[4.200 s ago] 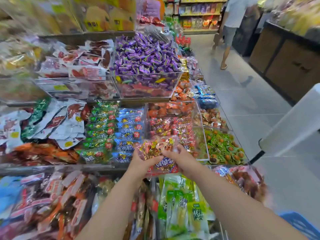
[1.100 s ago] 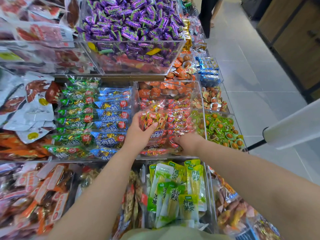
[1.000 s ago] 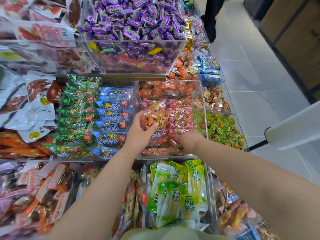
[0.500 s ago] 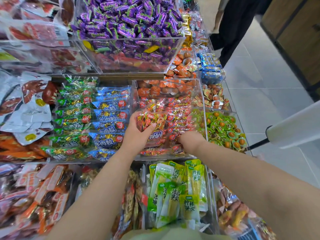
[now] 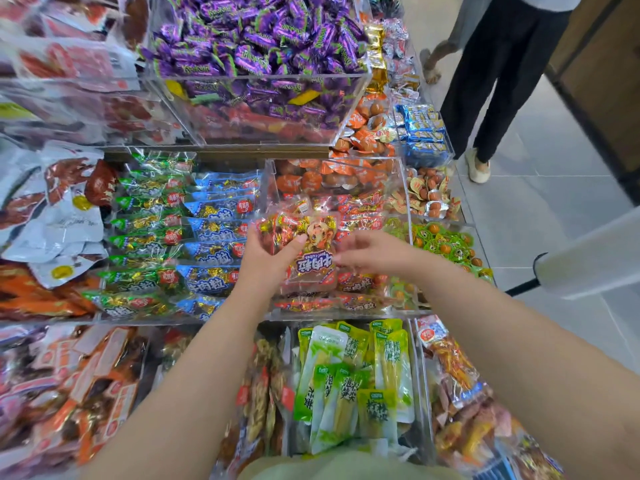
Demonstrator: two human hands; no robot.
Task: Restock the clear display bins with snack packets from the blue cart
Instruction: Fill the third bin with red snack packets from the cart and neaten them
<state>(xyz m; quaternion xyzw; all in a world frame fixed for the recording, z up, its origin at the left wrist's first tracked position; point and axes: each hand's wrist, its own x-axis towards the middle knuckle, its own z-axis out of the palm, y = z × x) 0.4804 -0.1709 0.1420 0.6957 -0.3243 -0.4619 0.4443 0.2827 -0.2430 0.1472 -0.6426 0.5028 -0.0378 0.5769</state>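
Note:
My left hand [image 5: 268, 259] grips a red snack packet [image 5: 311, 258] with a cartoon figure, holding it over the clear display bin [image 5: 403, 188] that holds several red packets of the same kind. Its thumb lies across the packet's front. My right hand [image 5: 374, 252] hovers just right of the packet, above the bin, fingers loosely spread and blurred, holding nothing. The blue cart is out of view.
Left of the bin lie rows of green and blue packets [image 5: 180, 233]. A bin of purple candies [image 5: 256, 46] stands above. Green bamboo-shoot packs [image 5: 353, 379] fill the bin below. A person in black trousers [image 5: 491, 74] stands in the aisle at right. A white roll [image 5: 588, 258] juts in.
My right hand has come up out of the red-packet bin and now hovers beside the packet. The left hand still holds the packet. A person has walked closer along the aisle.

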